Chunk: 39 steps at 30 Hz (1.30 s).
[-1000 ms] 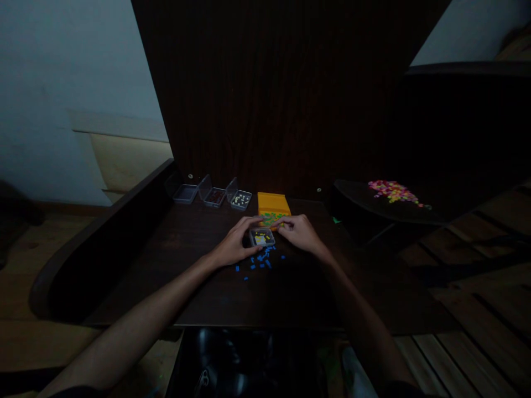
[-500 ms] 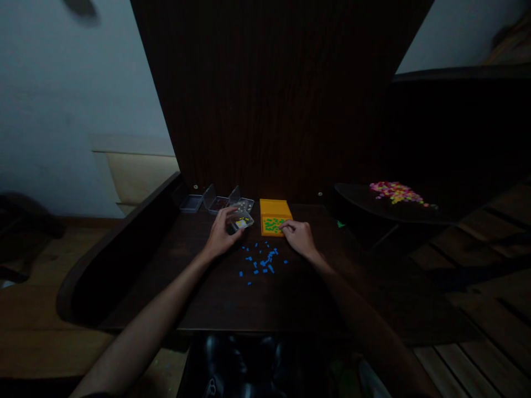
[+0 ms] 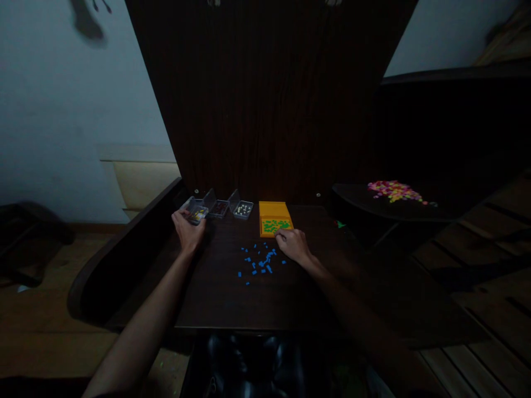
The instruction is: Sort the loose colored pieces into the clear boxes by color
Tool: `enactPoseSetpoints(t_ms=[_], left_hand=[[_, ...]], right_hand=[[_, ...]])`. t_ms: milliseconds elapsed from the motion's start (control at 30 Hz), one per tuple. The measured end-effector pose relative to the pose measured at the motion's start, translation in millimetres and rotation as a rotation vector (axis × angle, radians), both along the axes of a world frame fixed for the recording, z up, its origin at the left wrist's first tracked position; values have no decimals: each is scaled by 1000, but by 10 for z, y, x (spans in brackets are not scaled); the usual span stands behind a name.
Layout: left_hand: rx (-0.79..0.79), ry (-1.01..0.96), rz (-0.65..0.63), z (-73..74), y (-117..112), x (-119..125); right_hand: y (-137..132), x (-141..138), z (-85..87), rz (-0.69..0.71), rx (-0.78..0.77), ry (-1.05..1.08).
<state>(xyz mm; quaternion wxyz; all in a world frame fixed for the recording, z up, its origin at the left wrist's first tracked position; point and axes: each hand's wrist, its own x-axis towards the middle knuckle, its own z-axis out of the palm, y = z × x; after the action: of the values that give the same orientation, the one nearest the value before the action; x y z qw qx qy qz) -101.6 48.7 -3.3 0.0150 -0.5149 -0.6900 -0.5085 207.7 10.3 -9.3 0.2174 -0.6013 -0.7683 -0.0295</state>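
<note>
Currently, a small clear plastic box (image 3: 194, 210) is sitting in the grip of the left hand (image 3: 188, 231), well left of the open orange rectangular box (image 3: 274, 209). The right hand (image 3: 293, 245), fingers drawn narrow, is overlapping the orange box's near edge; whether it is pinching anything, I cannot tell. Small blue pieces (image 3: 268, 257) are lying before the orange box on the dark wooden worktop (image 3: 224, 296).

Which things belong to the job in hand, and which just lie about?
Likely in the job: yellow-piece box in left hand; orange box beside right hand; blue pieces; pale-piece box; dark-piece box.
Likely lying about: multicoloured pile; green item.
</note>
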Motion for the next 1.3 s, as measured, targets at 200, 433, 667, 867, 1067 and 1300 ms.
enactPoseSetpoints(t_ms=[200, 433, 667, 867, 1067, 1300], left_hand=[[-156, 7, 52, -37, -142, -164], [-290, 187, 71, -48, -193, -223], [-313, 297, 80, -24, -282, -244], [-228, 390, 16, 3, -385, -291], [-125, 574, -34, 200, -326, -143], [-244, 639, -53, 657, 183, -84]], right_hand=[[-22, -11, 16, 21, -12, 5], [-21, 18, 5, 21, 22, 24], [23, 91, -76, -7, 98, 151], [-58, 163, -193, 68, 114, 238], [-120, 190, -235, 79, 113, 275], [-111, 191, -205, 38, 129, 285]])
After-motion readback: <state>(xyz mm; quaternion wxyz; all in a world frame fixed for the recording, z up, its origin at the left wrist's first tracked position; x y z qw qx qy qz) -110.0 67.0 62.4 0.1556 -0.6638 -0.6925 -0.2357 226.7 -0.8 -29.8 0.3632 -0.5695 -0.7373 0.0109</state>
